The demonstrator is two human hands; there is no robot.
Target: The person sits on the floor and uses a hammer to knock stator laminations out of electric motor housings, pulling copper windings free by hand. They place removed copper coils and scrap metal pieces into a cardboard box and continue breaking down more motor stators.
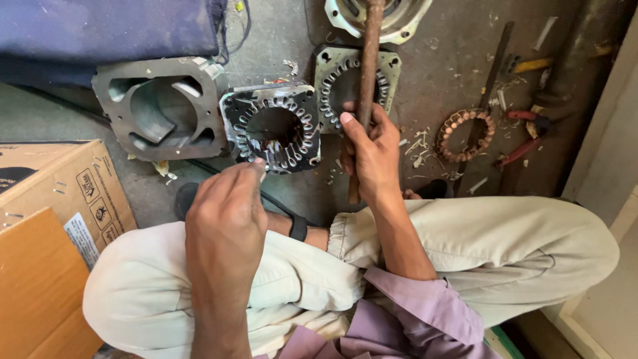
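The right hand [372,156] grips a rusty rod [367,73] whose long axis runs away from the person, just right of the slotted stator core [272,126]. The left hand [226,213], fingers pinched together on nothing I can make out, hovers at the core's near edge.

Rusty brown rod [367,80]; grey stator [272,126]; brown cardboard box [46,219].

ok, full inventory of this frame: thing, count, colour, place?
slotted stator core: 1, grey, floor centre, by left fingertips
second stator core: 1, grey, behind, partly hidden by rod
motor housing: 1, grey, left
round end cover: 1, silver, top edge
rusty rod: 1, brown, upright
copper coil ring: 1, copper, right
pliers: 1, red-handled, far right
cardboard box: 1, brown, lower left
blue cloth: 1, top left
left hand: pinched over core
right hand: grips rod
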